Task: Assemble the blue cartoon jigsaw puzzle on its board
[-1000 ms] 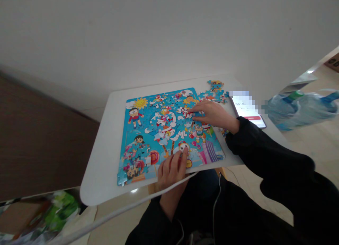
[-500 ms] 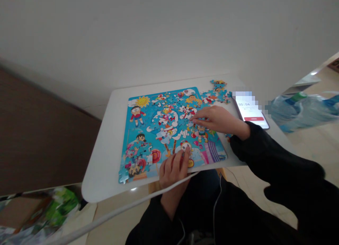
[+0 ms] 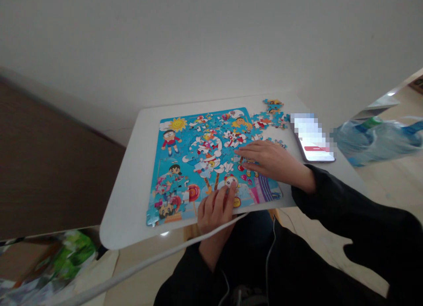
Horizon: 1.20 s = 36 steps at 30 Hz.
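A blue cartoon jigsaw puzzle lies on a white table, many of its pieces fitted together and some lying loose on top. My left hand rests over the puzzle's front edge, fingers laid flat near a round white cartoon face. Above the right half of the puzzle is my right hand, palm down with fingers stretched out. Its fingertips touch the puzzle beside a small pale piece. What lies under the right palm is hidden.
Loose puzzle pieces are heaped past the puzzle's far right corner. A lit phone lies at the table's right. The white table meets a wall at the back. A white cable crosses in front. Large plastic bottles stand off to the right.
My right hand has shifted slightly down and towards me, its fingers flatter and more spread than in the earlier pinch. My left hand stays in place.
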Tool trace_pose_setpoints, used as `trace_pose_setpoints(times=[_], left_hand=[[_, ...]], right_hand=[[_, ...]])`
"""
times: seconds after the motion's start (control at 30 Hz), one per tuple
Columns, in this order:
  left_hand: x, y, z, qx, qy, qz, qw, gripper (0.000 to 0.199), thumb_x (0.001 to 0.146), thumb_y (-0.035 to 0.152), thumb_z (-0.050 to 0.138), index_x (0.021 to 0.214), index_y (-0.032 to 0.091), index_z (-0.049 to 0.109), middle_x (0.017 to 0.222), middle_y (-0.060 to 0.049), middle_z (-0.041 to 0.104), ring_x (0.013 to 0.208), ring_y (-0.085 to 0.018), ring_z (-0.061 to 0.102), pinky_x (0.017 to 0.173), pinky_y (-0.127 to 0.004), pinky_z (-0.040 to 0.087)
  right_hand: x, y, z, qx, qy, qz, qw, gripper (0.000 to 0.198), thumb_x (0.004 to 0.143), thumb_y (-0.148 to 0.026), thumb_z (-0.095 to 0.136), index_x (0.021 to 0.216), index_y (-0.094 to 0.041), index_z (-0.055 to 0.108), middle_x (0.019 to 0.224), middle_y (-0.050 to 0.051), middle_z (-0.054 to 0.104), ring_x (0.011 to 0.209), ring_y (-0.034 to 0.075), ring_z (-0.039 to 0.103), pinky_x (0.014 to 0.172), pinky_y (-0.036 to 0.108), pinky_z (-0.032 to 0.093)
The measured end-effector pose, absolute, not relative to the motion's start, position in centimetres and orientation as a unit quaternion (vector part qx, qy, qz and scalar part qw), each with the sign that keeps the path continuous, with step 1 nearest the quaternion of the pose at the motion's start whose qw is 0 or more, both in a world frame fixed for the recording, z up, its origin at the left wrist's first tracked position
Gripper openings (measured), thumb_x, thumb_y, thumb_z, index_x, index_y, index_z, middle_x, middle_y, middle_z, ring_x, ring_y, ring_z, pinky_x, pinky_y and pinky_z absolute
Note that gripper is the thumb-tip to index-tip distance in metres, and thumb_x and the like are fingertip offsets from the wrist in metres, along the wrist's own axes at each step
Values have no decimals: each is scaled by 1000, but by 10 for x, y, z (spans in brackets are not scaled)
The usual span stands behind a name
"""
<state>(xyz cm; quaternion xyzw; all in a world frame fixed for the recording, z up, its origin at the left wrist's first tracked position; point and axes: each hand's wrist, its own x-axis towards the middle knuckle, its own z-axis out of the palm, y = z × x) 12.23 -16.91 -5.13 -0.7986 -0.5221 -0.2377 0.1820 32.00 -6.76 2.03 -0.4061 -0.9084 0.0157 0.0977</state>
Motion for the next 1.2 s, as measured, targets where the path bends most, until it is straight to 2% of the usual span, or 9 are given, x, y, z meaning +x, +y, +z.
trace_pose_setpoints(times=[0.2, 0.27, 0.33, 0.43, 0.57, 0.73, 0.83, 0.9, 1.2], left_hand=[[123, -169, -49, -801, -513, -245, 186, 39, 83, 27, 62, 121, 21, 63, 105, -4, 71, 97, -20, 57, 84, -32, 40], [123, -168, -48, -799, -510, -255, 190, 38, 83, 28, 62, 119, 21, 65, 103, -4, 71, 95, -20, 57, 82, -32, 40], [123, -168, -47, -799, -511, -256, 188, 37, 83, 28, 62, 119, 21, 65, 102, -4, 71, 94, -20, 57, 82, -32, 41], [123, -169, -47, -801, -519, -244, 172, 40, 82, 25, 62, 123, 22, 62, 105, -3, 71, 95, -19, 58, 84, -32, 41], [123, -170, -49, -802, -522, -245, 156, 43, 82, 20, 60, 125, 23, 60, 107, -4, 70, 99, -19, 58, 89, -32, 41], [126, -172, -52, -787, -527, -274, 168, 35, 85, 18, 56, 119, 22, 64, 103, -5, 70, 102, -20, 56, 94, -33, 38], [128, -173, -52, -780, -534, -274, 176, 32, 86, 18, 54, 116, 24, 66, 103, -5, 69, 102, -20, 54, 96, -34, 37], [128, -173, -51, -779, -535, -272, 180, 32, 87, 18, 55, 116, 25, 65, 104, -4, 69, 103, -21, 53, 96, -34, 36], [126, -172, -52, -785, -525, -272, 182, 33, 84, 25, 60, 118, 22, 64, 105, -7, 67, 102, -21, 53, 93, -34, 38]], right_hand=[[307, -46, 21, -431, -894, 100, 74, 41, 83, -27, 62, 124, -21, 61, 101, 8, 69, 94, 22, 60, 73, 31, 45], [307, -39, 21, -429, -883, 159, 102, 37, 80, -26, 65, 116, -20, 65, 97, 7, 68, 87, 19, 61, 73, 30, 44], [307, -36, 22, -432, -857, 239, 147, 26, 79, -26, 64, 105, -19, 68, 84, 4, 67, 74, 15, 60, 69, 28, 43], [298, -42, 23, -445, -771, 397, 222, 19, 80, -29, 61, 96, -19, 63, 67, -3, 61, 58, 11, 58, 57, 25, 42], [277, -61, 21, -421, -703, 509, 264, 20, 77, -32, 65, 85, -21, 51, 67, -4, 61, 61, 11, 61, 57, 24, 45], [262, -77, 16, -446, -765, 420, 197, 15, 80, -34, 63, 80, -19, 59, 70, -1, 66, 67, 13, 62, 64, 26, 44], [266, -76, 14, -422, -834, 322, 150, 19, 86, -37, 57, 84, -20, 66, 79, 2, 69, 78, 16, 61, 72, 29, 42], [272, -73, 14, -377, -869, 283, 152, 24, 89, -37, 53, 84, -20, 69, 88, 5, 68, 87, 18, 59, 78, 31, 41], [281, -77, 30, -328, -889, 306, 92, 41, 98, -39, 33, 93, -17, 68, 87, 7, 69, 85, 17, 59, 77, 30, 41]])
